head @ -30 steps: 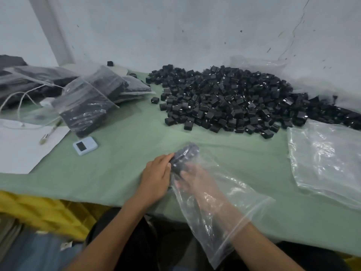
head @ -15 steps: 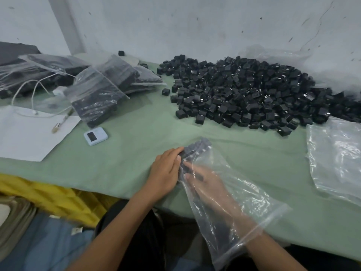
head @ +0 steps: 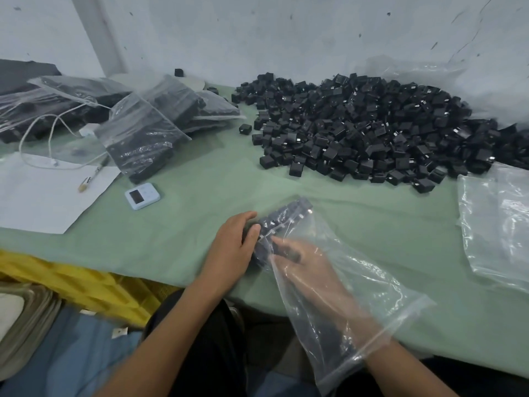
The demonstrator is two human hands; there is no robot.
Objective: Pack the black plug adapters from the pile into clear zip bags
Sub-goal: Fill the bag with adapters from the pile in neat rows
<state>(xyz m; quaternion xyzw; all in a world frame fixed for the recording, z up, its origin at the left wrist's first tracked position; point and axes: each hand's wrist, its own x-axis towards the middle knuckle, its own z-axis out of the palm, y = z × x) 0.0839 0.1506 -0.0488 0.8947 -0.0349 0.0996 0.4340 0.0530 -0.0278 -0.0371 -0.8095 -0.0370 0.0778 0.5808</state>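
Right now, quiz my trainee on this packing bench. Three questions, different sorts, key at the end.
1. True or false: the right hand is inside the clear zip bag.
2. Where is the pile of black plug adapters? A) on the white paper B) on the green table, by the wall C) in the yellow crate.
3. What does the left hand grip?
Key: 1 true; 2 B; 3 the bag, at the row of packed adapters.
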